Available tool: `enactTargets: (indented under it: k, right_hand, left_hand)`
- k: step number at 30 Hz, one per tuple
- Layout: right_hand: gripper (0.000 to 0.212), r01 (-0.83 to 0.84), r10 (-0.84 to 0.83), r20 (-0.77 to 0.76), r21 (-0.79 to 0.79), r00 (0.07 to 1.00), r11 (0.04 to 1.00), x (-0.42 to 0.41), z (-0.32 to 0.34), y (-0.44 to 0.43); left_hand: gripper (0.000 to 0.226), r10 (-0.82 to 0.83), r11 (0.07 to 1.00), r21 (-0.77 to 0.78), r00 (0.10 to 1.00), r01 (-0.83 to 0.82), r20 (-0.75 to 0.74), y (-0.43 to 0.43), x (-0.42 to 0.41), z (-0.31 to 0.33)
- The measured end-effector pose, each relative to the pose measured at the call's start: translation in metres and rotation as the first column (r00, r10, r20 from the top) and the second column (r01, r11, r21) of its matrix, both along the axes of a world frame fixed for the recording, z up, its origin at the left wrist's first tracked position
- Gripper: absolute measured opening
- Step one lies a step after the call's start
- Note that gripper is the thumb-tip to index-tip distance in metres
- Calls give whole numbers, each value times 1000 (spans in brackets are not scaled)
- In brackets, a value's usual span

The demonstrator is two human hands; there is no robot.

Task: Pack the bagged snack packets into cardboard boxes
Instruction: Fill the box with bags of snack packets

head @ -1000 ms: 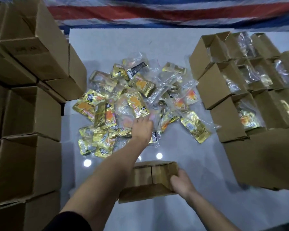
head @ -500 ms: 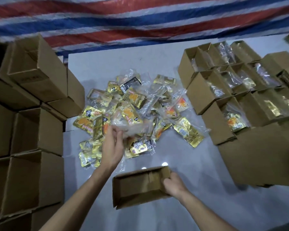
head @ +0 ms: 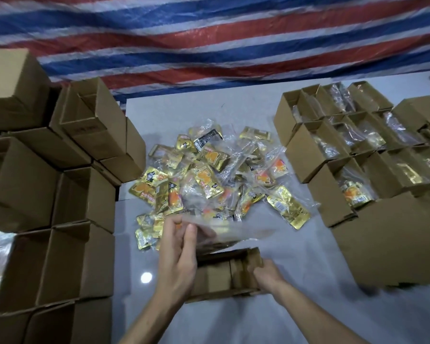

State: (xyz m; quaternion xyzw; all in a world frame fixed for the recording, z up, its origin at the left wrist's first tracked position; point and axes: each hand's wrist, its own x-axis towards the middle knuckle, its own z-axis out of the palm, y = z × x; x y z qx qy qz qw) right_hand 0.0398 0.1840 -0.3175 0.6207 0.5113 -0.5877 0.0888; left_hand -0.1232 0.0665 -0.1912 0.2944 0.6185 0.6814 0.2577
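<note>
**Bag poised over the open box**

Pinching a clear bag (head: 224, 229) in the left hand (head: 178, 256), fingers curled on its near edge; too blurred to read the contents. Hovering it just above the small open cardboard box (head: 214, 276) at the near edge of the white surface (head: 308, 256). Gripping that box's right end with the right hand (head: 267, 271). Beyond, a loose heap of gold snack packets (head: 209, 175) mid-surface. Off to the right, filled boxes (head: 301, 147) in rows; to the left, stacked empty boxes (head: 85, 194). Behind it all, a striped tarp (head: 209, 45).
</note>
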Motion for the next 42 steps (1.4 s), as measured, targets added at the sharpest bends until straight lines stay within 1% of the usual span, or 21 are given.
enactTargets:
  k: [3,6,9,11,13,15,16,18,20,23,25,26,28,30,32,35,38,42]
  right_hand:
    - [5,-7,7,-48,-1,999,1000,4,3,-3]
    - [13,-21,23,-63,39,998,999,9,3,-5]
    - [8,46,-48,-87,-31,995,998,11,4,-7]
    - [4,89,-93,-81,-43,992,995,12,3,-9]
    - [10,72,-79,-98,-67,992,995,14,3,-9]
    - [17,33,-44,-139,-82,989,996,17,3,-8]
    - [20,49,-63,-160,-94,985,994,18,4,-7]
    - [28,136,-165,-196,-154,967,979,19,4,-5]
    - [30,230,-266,-185,-198,946,953,20,1,-2]
    - [28,174,-193,-132,-143,972,974,20,-7,-3]
    - [25,97,-102,-110,-46,989,994,20,-17,-6]
    - [23,60,-60,-86,0,994,998,21,-20,-7]
    - [20,48,-49,-76,-13,996,999,20,-24,-9]
    - [17,44,-48,-78,-47,996,998,20,-28,-9]
    - [14,43,-46,-76,-39,996,998,19,-30,-9]
    - [11,62,-63,-63,-21,996,998,17,-28,-12]
    - [12,72,-74,-63,-22,995,997,16,-28,-13]
    - [25,46,-47,-46,-11,998,999,15,-25,-12]
  left_hand:
    - [15,-1,1000,8,999,0,36,-7,9,5]
    - [20,-14,1000,0,992,14,129,-10,17,4]
    - [20,22,999,-52,972,-10,234,-7,20,-1]
    - [16,25,998,-61,963,-9,269,-5,22,-2]
    - [14,25,999,-39,947,-13,321,-6,24,0]
    - [18,15,1000,-28,928,-4,371,-9,27,2]
    - [19,11,999,-36,927,2,376,-11,29,2]
    - [17,9,998,-65,935,15,356,-13,29,-1]
    - [16,17,995,-101,937,20,349,-13,29,-8]
    - [14,35,990,-139,938,14,346,-9,28,-27]
    - [19,62,984,-180,943,-2,328,-6,25,-44]
    - [17,77,980,-199,941,-10,329,-5,22,-53]
    - [12,115,967,-254,926,-22,358,-4,16,-72]
    - [13,149,949,-315,909,-20,390,-5,10,-91]
    - [13,150,937,-350,909,-4,389,-9,8,-102]
    - [12,119,930,-367,919,30,376,-15,6,-107]
    - [12,64,917,-389,930,89,362,-23,3,-110]
    - [17,-71,865,-460,957,199,281,-36,-1,-120]
